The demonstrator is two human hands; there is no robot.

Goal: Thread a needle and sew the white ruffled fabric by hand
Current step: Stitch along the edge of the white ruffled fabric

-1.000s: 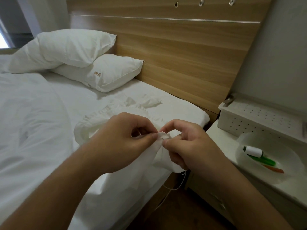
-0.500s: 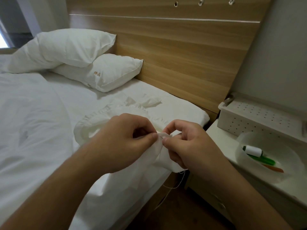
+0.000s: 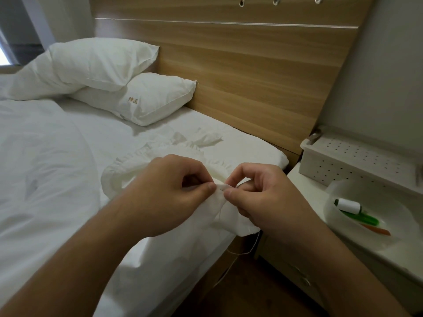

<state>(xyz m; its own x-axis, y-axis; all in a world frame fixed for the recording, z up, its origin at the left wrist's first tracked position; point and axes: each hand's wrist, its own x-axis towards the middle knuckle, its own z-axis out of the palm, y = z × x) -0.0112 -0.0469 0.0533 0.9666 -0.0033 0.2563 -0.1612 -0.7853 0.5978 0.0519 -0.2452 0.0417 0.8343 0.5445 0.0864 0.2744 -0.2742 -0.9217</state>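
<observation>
1. At the bed's right edge, the left hand (image 3: 169, 195) and right hand (image 3: 258, 197) met over the white ruffled fabric (image 3: 226, 216), fingertips nearly touching.
2. Left hand: thumb and forefinger curled and pinched a fold of the fabric; other fingers tucked under.
3. Right hand: thumb and forefinger curled and pinched the fabric at the same fold; a thin dark sliver at the pinch looked like the needle (image 3: 222, 189), too small to be sure.
4. Fabric lay partly on the bed (image 3: 57, 179), its ruffled edge behind the hands, the worked corner hanging off the mattress side.
5. White thread (image 3: 242, 252) hung below the fabric in a loop toward the floor.
6. Versus 0.5 s and 1.0 s earlier: both pinches were unchanged and the hands sat at nearly the same spot; the thread loop hung about the same.
7. On the nightstand (image 3: 309, 193) at right, a clear bowl (image 3: 338, 227) held a white spool (image 3: 349, 205), a green item (image 3: 364, 218) and an orange item (image 3: 377, 230); a perforated white box (image 3: 357, 161) sat behind it.
8. Two pillows (image 3: 146, 99) rested against the wooden headboard (image 3: 251, 65).
</observation>
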